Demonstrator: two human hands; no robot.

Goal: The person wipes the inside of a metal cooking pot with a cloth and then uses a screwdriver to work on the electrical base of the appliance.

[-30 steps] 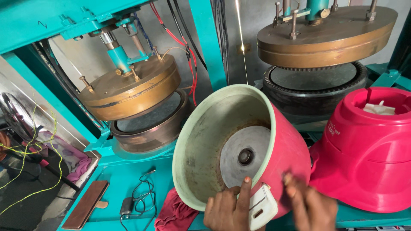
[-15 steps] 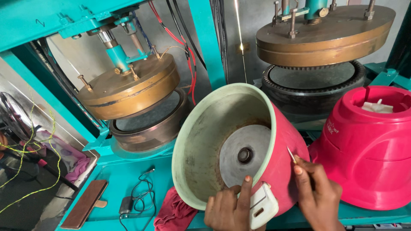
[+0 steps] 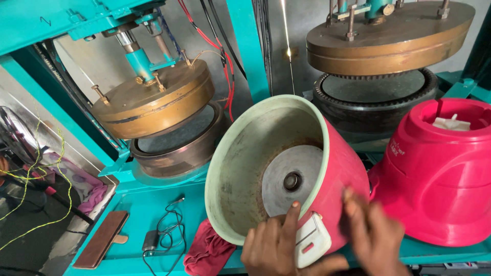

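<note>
Steadying a pink rice cooker body, tipped on its side at centre on the teal bench, left hand fingers clamped over the near rim by the white switch panel. Right hand blurred against the pink wall, grip impossible to tell. Best braced firmly against rolling.

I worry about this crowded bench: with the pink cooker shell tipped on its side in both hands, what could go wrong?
1. The pink cooker shell lies tilted on its curved side, steadied only by the left hand at its rim; it might roll toward the bench edge.
2. The right hand is blurred against the shell's side, so its contact looks unsteady.
3. The second pink housing stands close by and could be knocked.
</note>
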